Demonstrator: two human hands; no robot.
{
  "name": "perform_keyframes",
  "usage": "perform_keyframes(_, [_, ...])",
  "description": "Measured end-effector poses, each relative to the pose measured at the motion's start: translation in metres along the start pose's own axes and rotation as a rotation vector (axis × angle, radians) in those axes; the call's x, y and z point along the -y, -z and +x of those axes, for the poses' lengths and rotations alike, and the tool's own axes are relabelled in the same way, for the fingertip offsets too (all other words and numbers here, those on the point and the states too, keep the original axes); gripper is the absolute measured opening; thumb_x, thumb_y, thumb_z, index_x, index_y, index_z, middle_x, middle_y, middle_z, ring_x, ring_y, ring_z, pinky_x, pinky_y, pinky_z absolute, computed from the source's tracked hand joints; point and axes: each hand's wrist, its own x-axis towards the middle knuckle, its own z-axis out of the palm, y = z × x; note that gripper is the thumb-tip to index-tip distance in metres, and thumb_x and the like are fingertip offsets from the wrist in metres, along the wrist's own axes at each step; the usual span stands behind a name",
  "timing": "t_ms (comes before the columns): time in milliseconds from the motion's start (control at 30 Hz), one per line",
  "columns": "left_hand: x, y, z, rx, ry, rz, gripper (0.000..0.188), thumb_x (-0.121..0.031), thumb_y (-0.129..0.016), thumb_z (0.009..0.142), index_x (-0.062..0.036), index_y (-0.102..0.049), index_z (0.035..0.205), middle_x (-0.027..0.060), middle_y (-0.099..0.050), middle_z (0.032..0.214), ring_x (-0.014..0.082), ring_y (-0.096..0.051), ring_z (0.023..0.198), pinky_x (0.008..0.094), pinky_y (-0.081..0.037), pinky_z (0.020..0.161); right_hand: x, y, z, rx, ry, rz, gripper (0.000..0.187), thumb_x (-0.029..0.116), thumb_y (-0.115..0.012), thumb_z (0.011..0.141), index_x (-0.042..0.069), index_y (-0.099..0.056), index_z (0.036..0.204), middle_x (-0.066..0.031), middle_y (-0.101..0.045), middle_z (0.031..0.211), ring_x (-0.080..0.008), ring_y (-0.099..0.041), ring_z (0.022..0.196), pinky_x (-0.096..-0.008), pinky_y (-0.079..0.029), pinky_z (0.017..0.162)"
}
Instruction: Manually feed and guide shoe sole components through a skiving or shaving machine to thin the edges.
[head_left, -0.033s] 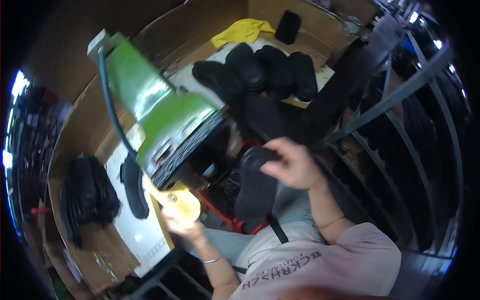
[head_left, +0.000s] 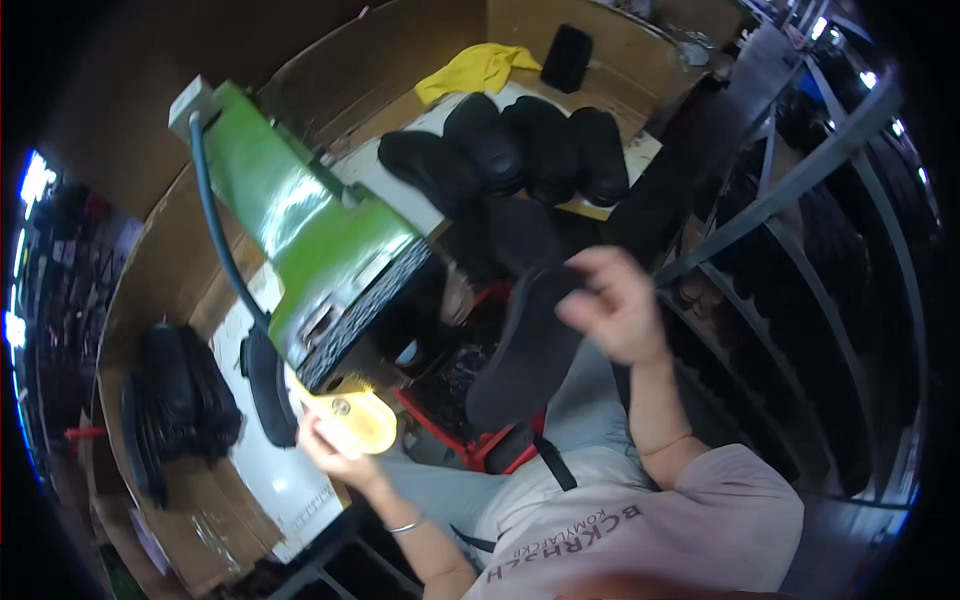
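Observation:
My right hand (head_left: pixel 620 310) grips the upper end of a long black shoe sole (head_left: pixel 530 355), which hangs tilted over my lap. Its fingers are slightly blurred. A second dark sole-shaped piece (head_left: pixel 522 232) shows just behind that end. On the left, my left hand (head_left: pixel 340 458) is beside the brightly lit yellow plate (head_left: pixel 365 420) at the lower front of a green machine (head_left: pixel 310 220). Its fingers look stretched out and apart, with nothing seen in them. Close by, another black sole (head_left: pixel 266 385) lies on the white tabletop (head_left: pixel 285 490).
Several black soles (head_left: pixel 490 145) lie in a row on the far side, near a yellow cloth (head_left: pixel 478 72). Cardboard walls (head_left: pixel 370 75) surround the table. A pile of black soles (head_left: pixel 180 395) sits at left. A metal rack (head_left: pixel 780 200) with dark pieces stands at right; a red-framed container (head_left: pixel 440 430) is below.
My right hand has moved a little to the right and up, tilting the sole more. My left hand has shifted left and slightly down beside the yellow plate. The view has shifted slightly.

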Motion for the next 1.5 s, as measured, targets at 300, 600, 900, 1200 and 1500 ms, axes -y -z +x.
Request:
perform_keyframes(300, [0.099,0.040,0.065,0.121,0.190,0.909,0.058,-0.036,-0.076,0.069,-0.0106,-0.058,0.119,0.0164,-0.054,0.112,0.0324,-0.047,0.111,0.0419,-0.036,0.095,-0.112,0.069,0.083,-0.687,-0.086,0.047,0.049,0.005,-0.057,0.087,0.001,-0.038,0.131,-0.0135,-0.060,0.087,-0.0125,-0.059,0.055,-0.0221,-0.048,0.045])
perform_keyframes(600, [-0.021,0.078,-0.014,0.170,0.297,0.220,0.061,-0.004,-0.078,0.060,0.0049,-0.054,0.115,0.0149,-0.057,0.113,0.0261,-0.054,0.106,0.0364,-0.039,0.096,-0.188,0.039,0.082,-0.897,-0.434,0.319,0.046,0.015,-0.056,0.089,0.003,-0.034,0.127,-0.0103,-0.053,0.060,-0.0153,-0.051,0.038,-0.0267,-0.040,0.031])
perform_keyframes(900, [-0.059,0.033,-0.033,0.496,0.234,-0.262,0.091,-0.033,-0.092,0.044,0.0053,-0.050,0.116,0.0158,-0.061,0.109,0.0256,-0.057,0.105,0.0377,-0.041,0.096,-0.150,-0.013,0.014,-0.219,-0.226,-0.018,0.068,0.022,-0.070,0.081,-0.001,-0.033,0.134,-0.0079,-0.061,0.090,-0.0138,-0.060,0.079,-0.0251,-0.048,0.071])
perform_keyframes(1200, [-0.090,-0.043,-0.061,0.606,0.787,-1.028,0.065,-0.001,-0.071,0.073,0.0030,-0.041,0.131,0.0108,-0.046,0.130,0.0185,-0.047,0.117,0.0297,-0.037,0.099,-0.098,-0.054,-0.149,0.470,-0.843,0.695,0.036,-0.003,-0.073,0.068,-0.001,-0.061,0.102,-0.0065,-0.065,0.098,-0.0143,-0.061,0.089,-0.0277,-0.048,0.083])
perform_keyframes(1500, [-0.118,-0.085,-0.045,0.545,0.206,-0.243,0.006,-0.004,-0.066,0.082,0.0005,-0.063,0.081,-0.0028,-0.058,0.070,0.0021,-0.047,0.061,0.0175,-0.037,0.054,-0.068,-0.081,-0.193,0.440,-0.921,0.883,0.064,-0.004,-0.072,0.072,0.002,-0.042,0.128,-0.0054,-0.049,0.120,-0.0144,-0.048,0.110,-0.0294,-0.041,0.094])
